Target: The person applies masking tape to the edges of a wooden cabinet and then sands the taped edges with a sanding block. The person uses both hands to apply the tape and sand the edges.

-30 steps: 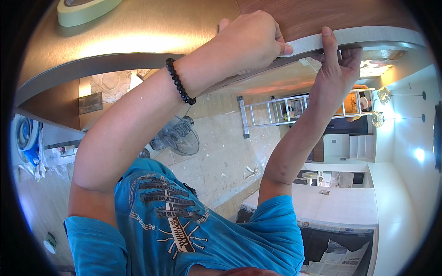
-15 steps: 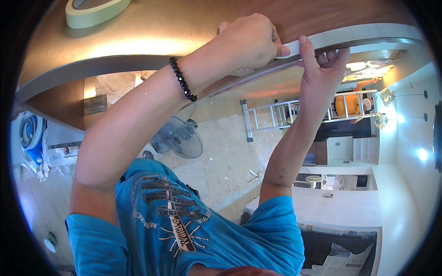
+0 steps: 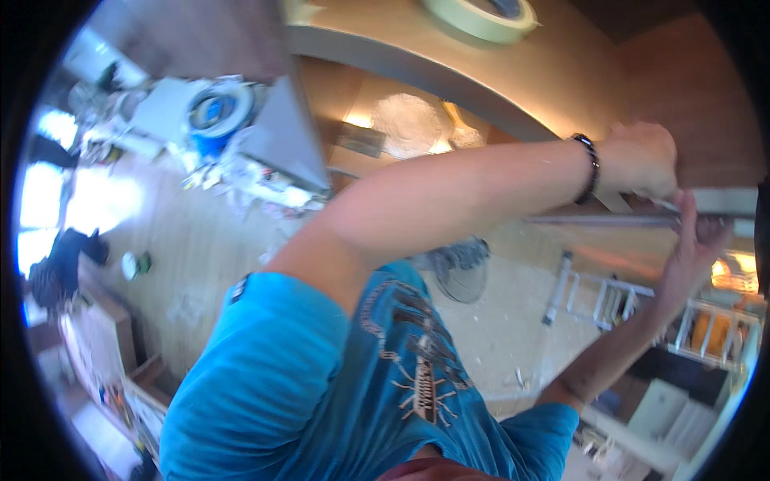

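A curved wooden panel point(image 3: 585, 76) with a grey front edge point(image 3: 433, 70) stretches across the top. A pale strip point(image 3: 715, 199) runs along that edge at the right. My left hand point(image 3: 646, 160), black beads at its wrist, is closed at the edge, and a pale piece point(image 3: 616, 202) shows below it. Motion blur and the hand's back hide most of what its fingers pinch. Beside it, my right hand point(image 3: 699, 236) grips the edge, thumb up against the pale strip and fingers bent underneath. A cream tape roll point(image 3: 481, 22) lies on the panel.
Below the panel are a lit recess with a pale rough piece point(image 3: 407, 124), a fan point(image 3: 461, 268) and an aluminium ladder point(image 3: 597, 297). A person in orange point(image 3: 710, 330) is by the ladder. Cluttered boards and a blue coil point(image 3: 215, 112) stand at left.
My view has swung left, so both hands and the tape roll appear farther right. My hands remain together at the panel's edge. More of the cluttered left side shows.
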Motion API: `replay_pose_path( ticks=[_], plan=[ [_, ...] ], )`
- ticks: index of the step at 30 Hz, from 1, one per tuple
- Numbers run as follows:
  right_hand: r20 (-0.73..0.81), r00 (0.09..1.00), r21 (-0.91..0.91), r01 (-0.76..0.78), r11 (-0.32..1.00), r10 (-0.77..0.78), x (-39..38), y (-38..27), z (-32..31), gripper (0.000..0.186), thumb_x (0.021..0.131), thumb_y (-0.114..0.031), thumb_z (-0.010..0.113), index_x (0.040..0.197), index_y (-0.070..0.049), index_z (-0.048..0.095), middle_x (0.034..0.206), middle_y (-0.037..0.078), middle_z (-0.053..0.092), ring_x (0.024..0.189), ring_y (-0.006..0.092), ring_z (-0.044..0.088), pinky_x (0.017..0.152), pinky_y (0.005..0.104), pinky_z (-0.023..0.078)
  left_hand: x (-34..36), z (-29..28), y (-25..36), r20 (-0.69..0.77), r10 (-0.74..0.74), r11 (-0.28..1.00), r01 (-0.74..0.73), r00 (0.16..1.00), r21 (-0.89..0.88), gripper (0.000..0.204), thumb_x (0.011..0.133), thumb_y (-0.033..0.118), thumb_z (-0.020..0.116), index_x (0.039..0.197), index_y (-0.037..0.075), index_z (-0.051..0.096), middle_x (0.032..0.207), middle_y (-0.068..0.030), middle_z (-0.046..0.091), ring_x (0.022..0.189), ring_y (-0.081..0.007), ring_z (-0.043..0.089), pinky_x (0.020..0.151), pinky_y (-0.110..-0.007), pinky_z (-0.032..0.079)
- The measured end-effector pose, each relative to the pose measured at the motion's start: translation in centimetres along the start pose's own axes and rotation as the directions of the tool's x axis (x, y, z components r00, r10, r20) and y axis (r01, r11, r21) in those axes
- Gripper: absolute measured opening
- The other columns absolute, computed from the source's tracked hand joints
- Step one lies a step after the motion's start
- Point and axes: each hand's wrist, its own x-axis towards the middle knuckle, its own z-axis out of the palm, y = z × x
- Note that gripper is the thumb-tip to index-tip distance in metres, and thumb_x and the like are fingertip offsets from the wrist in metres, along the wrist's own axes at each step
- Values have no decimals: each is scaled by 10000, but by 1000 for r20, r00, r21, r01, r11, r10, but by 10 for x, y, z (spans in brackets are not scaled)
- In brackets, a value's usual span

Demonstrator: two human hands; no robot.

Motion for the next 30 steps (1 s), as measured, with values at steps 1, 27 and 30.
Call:
replay_pose_path(
  ticks=[1, 27, 30],
  plan=[
    [18, 1000, -17, 14, 1000, -13, 2, 3, 0, 635, 945, -169, 785, 1451, 41, 465, 1210, 134, 669, 1081, 172, 654, 855, 310, 548, 4, 0, 2, 9, -31, 997, 30, 999, 70, 426, 789, 489, 845, 855, 70, 806, 866, -85, 779, 1005, -289, 733, 952, -438, 504],
    [79, 992, 165, 81, 983, -95, -7, -15, 18, 644, 890, -110, 810, 1403, -10, 434, 1218, 126, 610, 1078, 177, 621, 754, 281, 561, -18, -24, 3, 83, 71, 993, -79, 994, 90, 279, 934, 198, 739, 1008, -70, 720, 823, -147, 741, 716, -192, 724, 661, -333, 568],
    [75, 994, 171, 64, 983, -78, -7, -17, 20, 645, 896, -125, 812, 1402, -3, 431, 1241, 128, 610, 1105, 179, 618, 780, 292, 569, -20, -24, 5, 58, 59, 993, -64, 997, 104, 287, 921, 198, 750, 1016, -71, 719, 847, -170, 749, 731, -215, 733, 675, -350, 573]
  ],
)
